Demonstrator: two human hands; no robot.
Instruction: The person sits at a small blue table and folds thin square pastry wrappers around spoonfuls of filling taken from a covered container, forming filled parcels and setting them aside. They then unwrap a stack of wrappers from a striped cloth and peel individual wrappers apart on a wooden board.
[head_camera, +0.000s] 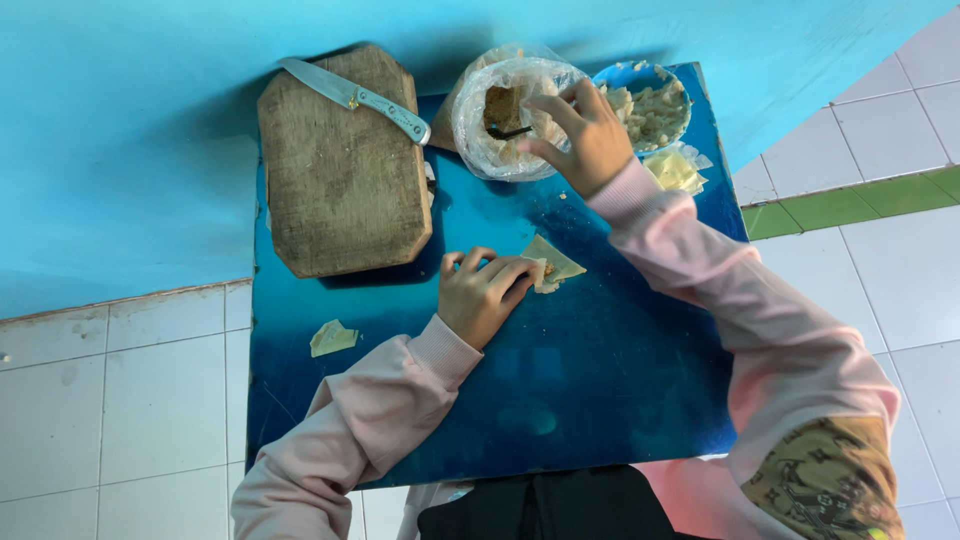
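- I see left hand (483, 293) pinning the wrapper (553, 262) mid-table, fingers curled on its left edge.
- Right hand (583, 133) at far bag of filling (505, 115), fingers pinched; contents unclear.
- Wrapper looks thin, soft, tearable: grip edges lightly.

A low blue worktop (600, 390) with a glossy, scuffed top stands pushed against a wall painted bright turquoise (130, 130). The wall runs along the worktop's far edge and spreads wide to its left, where the paint meets the floor in a worn, uneven line. The floor (120, 400) to the left of the worktop is laid with square white tiles, some smudged with grey, set in darker grout lines. To the right of the worktop the same white tiles (900, 260) carry on, crossed by a slanting band of green tiles (850, 200). Soft, even daylight falls over the worktop, leaving a pale sheen on its near half.
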